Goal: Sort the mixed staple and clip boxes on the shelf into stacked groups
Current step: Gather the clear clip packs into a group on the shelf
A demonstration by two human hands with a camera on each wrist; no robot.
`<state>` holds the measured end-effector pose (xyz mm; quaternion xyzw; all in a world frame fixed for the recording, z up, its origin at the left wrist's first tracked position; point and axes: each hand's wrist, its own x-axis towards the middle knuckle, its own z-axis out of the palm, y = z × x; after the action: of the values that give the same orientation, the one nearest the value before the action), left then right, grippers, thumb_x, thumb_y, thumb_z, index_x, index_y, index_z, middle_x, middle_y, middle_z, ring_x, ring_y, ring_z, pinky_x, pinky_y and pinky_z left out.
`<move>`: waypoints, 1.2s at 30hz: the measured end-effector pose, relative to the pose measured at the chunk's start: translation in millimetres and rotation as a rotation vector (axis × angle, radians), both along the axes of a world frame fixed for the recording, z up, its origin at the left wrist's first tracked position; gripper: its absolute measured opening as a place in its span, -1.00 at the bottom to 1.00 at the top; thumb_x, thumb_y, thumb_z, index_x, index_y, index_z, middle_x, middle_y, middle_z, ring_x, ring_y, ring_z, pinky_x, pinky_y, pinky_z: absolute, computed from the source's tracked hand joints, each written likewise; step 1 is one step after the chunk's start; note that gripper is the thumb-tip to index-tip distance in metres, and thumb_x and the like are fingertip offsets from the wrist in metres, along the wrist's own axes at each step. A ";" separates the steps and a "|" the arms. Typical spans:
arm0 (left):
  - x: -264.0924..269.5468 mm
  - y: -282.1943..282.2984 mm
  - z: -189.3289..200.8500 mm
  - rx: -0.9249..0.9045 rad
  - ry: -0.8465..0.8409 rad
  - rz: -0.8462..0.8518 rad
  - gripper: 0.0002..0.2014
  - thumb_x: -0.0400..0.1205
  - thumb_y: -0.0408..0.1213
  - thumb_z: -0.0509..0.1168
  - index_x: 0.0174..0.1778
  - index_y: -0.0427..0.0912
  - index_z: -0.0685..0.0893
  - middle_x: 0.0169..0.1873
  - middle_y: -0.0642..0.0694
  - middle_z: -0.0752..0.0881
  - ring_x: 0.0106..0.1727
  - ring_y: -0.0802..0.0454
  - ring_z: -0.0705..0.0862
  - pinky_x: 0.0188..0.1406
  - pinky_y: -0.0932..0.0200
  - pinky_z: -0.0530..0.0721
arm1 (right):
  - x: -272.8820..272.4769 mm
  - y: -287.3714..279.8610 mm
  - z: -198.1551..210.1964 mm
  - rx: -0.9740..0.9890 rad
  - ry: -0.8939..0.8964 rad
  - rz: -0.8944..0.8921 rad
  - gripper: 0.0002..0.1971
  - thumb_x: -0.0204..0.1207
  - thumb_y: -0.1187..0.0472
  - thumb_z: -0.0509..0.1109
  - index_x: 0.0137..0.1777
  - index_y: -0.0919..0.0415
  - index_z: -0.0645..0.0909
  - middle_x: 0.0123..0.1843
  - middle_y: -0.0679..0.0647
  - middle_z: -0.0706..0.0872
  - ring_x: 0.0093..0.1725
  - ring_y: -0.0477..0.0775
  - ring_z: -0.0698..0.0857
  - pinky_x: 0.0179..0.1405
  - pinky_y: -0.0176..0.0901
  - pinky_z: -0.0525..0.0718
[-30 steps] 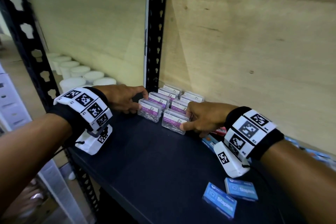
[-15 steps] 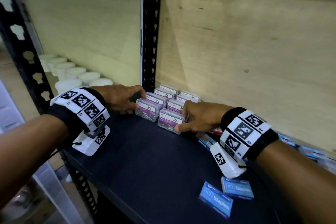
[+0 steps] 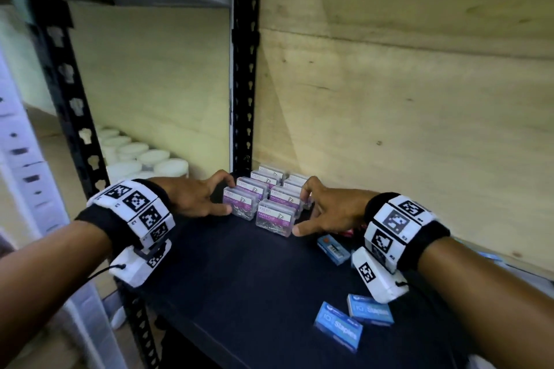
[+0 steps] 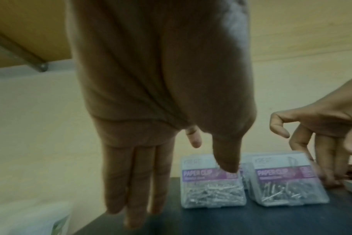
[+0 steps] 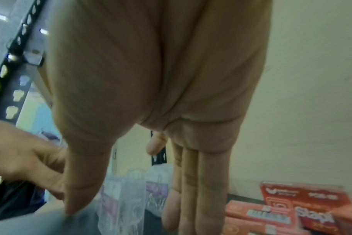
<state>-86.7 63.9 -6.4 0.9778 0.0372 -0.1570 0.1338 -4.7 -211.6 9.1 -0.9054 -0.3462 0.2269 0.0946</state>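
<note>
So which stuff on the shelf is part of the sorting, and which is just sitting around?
Part of the sorting:
- clip boxes, in two rows between both hands
- blue staple boxes, loose at the front
- red staple boxes, by the right hand
- left hand

Just sitting around:
- white jars, beside the shelf
- wooden back panel

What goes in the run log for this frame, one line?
phase: squaring clip group | left hand: steadying clear plastic paper-clip boxes | right hand: steadying their right side | blue cardboard staple boxes: loose on black shelf
</note>
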 end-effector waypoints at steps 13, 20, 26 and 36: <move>-8.1 -179.5 59.8 0.212 -0.155 -0.427 -0.63 0.63 0.24 0.23 0.27 0.18 0.49 0.01 0.14 0.70 -0.01 0.12 0.65 0.11 0.12 0.61 | -24.5 -167.5 52.7 -0.076 -0.110 -0.193 -0.60 0.47 -0.23 0.49 0.19 -0.05 0.60 0.01 -0.06 0.82 -0.09 -0.08 0.71 -0.13 -0.27 0.52; -8.6 -302.2 43.6 0.095 -0.116 -0.773 -0.63 0.59 0.22 0.32 0.20 0.13 0.60 -0.01 0.22 0.69 -0.16 0.30 0.63 -0.09 0.35 0.59 | -67.0 -280.4 55.7 -0.147 -0.082 -0.457 -0.66 0.50 -0.15 0.51 0.19 -0.08 0.60 0.02 -0.10 0.79 -0.12 -0.15 0.70 -0.06 -0.21 0.52; -15.5 -351.4 25.7 0.092 0.020 -0.890 -0.49 0.53 0.27 0.36 0.33 0.11 0.60 0.11 0.18 0.68 0.11 0.18 0.65 0.15 0.27 0.61 | -107.2 -328.7 42.2 -0.147 0.003 -0.552 -0.63 0.43 -0.17 0.56 0.15 -0.06 0.64 -0.08 -0.07 0.80 -0.27 -0.22 0.63 -0.20 -0.32 0.50; -25.7 -363.9 14.8 0.108 0.087 -0.914 -0.57 0.52 0.25 0.40 0.21 0.11 0.67 -0.04 0.25 0.73 0.01 0.22 0.69 0.07 0.28 0.63 | -159.8 -306.6 18.4 -0.174 0.160 -0.480 -0.45 0.23 -0.15 0.71 0.16 -0.04 0.58 0.09 0.00 0.76 -0.14 -0.13 0.68 -0.03 -0.24 0.66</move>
<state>-112.4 -300.0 8.4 0.8918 -0.3842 -0.2387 -0.0020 -164.5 -518.2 27.5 -0.9456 -0.0921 0.2974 0.0946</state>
